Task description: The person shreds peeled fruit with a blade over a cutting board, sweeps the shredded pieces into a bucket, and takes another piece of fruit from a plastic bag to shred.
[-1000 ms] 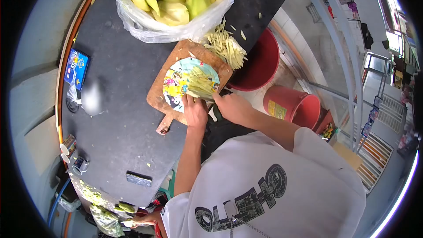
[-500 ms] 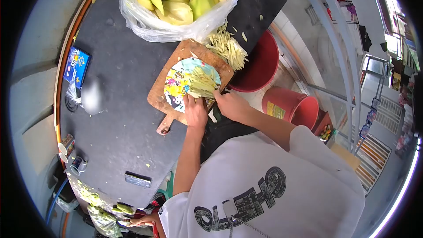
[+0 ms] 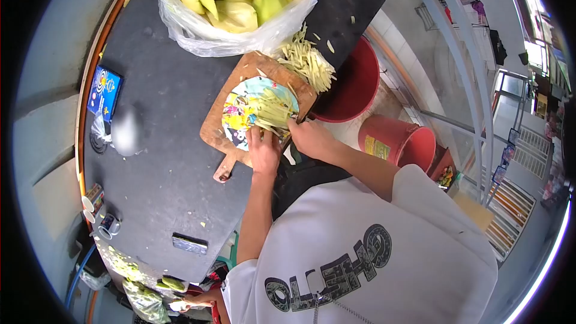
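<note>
Handling: cut strips (image 3: 273, 111), right hand (image 3: 310, 138) at their right side, left hand (image 3: 264, 149) at their near side.
Changed: right fingertips slightly further in toward the strips than half a second ago; left hand about the same spot on the board (image 3: 270, 67); whole view shifted a touch.
Left pose: forearm nearly straight out from body, wrist bent, fingers close together and pointing down at disc's near edge; pinching or not, cannot tell.
Right pose: forearm slanting in from the right, fingers curled, tip against the strips; palm hidden, grip cannot tell.
Strips: bunched on right half of printed disc (image 3: 235, 110), just beyond left fingertips, left of right hand.
Board: under disc, on table (image 3: 162, 168).
Heap: more strips (image 3: 309, 67) along board edge opposite the handle (image 3: 225, 168).
Bag: fruit pieces in clear plastic (image 3: 198, 39), just past board's far corner.
</note>
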### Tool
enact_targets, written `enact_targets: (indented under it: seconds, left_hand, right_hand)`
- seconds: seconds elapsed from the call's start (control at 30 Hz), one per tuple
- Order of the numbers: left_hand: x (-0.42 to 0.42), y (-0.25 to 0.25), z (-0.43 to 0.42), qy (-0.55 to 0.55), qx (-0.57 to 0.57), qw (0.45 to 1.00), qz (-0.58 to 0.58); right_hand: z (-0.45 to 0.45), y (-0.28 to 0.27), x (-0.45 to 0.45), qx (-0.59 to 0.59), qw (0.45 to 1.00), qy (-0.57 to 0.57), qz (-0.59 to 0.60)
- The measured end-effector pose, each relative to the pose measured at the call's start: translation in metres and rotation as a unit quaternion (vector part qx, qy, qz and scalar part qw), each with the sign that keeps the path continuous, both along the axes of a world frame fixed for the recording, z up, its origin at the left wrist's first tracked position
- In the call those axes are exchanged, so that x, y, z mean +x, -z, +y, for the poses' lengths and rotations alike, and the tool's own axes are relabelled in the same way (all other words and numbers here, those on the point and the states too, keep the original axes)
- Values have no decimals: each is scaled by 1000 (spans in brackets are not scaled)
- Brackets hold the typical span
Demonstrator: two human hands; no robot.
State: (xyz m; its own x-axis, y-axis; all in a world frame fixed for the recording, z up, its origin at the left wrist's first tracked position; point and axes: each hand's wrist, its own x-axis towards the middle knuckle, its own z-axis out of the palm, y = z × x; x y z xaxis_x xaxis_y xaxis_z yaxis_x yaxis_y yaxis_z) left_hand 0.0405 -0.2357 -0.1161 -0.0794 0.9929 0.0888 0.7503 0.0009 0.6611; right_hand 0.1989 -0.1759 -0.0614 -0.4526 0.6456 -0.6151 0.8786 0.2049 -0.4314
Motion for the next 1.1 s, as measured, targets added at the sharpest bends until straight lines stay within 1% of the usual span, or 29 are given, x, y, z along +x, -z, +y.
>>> enact_targets:
  seconds: [0.13, 0.2, 0.23, 0.27, 0.3, 0.37, 0.4, 0.43, 0.5, 0.57, 0.63, 0.67, 0.7, 0.73, 0.77, 0.83, 0.87, 0.93, 0.97, 1.03, 1.1]
  left_hand:
    - [2, 3, -1, -13, -12, 1000, -20]
    - [0, 1, -5, -1, -44, 998, -53]
    - [1, 3, -4, -1, -45, 998, -54]
    - [1, 3, -2, -1, -11, 999, -37]
    - [1, 4, -2, 1, 24, 999, -21]
    - [2, 3, -2, -2, 8, 999, -30]
    - [2, 3, -3, -7, -10, 999, -41]
    - [2, 2, -6, -7, -12, 999, -40]
    - [1, 3, -5, -1, -26, 999, -41]
    - [-2, 6, -7, 6, -36, 999, -36]
    - [0, 7, -8, 14, -37, 999, -31]
    - [1, 8, -5, 0, -13, 1000, -27]
    - [3, 8, -5, -15, 7, 1000, -23]
    - [2, 8, -8, -9, -18, 999, -36]
    - [0, 8, -11, -7, -21, 999, -37]
    - [-1, 12, -12, 1, -63, 997, -45]
    - [-1, 13, -18, 3, -69, 996, -47]
    - [-1, 15, -11, 7, -35, 999, -27]
    - [-3, 13, -10, 9, -34, 999, -26]
    - [-1, 10, -11, -4, -25, 998, -59]
    - [1, 7, -14, -13, -14, 998, -65]
  right_hand:
    - [-3, -26, -4, 19, 1000, -3, -7]
    - [-6, -38, -5, 10, 1000, -7, -4]
    - [-7, -29, -3, 9, 1000, -7, -4]
    - [-8, -11, 0, 15, 1000, -13, 4]
    - [-7, -5, 0, 23, 1000, -18, 11]
    - [-11, 2, -3, 37, 999, -12, 9]
    - [-11, 2, -5, 49, 999, -7, 6]
    - [-11, -12, -8, 47, 999, -8, 7]
    - [-5, -36, -8, 15, 1000, -19, -9]
    - [-11, -12, -2, 23, 1000, -11, 8]
    - [-16, -1, 1, 40, 999, -2, 25]
    - [-17, 4, 1, 52, 998, 0, 27]
    - [-15, 0, -1, 61, 998, 1, 29]
    - [-14, -3, -2, 62, 998, -7, 19]
    - [-17, -10, -1, 59, 998, -5, 18]
    - [-8, -34, -6, 17, 1000, 8, 9]
    - [-14, -26, -6, 11, 1000, 11, 6]
    - [-10, 1, -7, -12, 1000, -9, -18]
    - [-14, 6, -6, -11, 1000, -7, -16]
    - [-17, 5, -5, 31, 999, -4, -4]
    - [-18, 3, -5, 23, 1000, 2, -1]
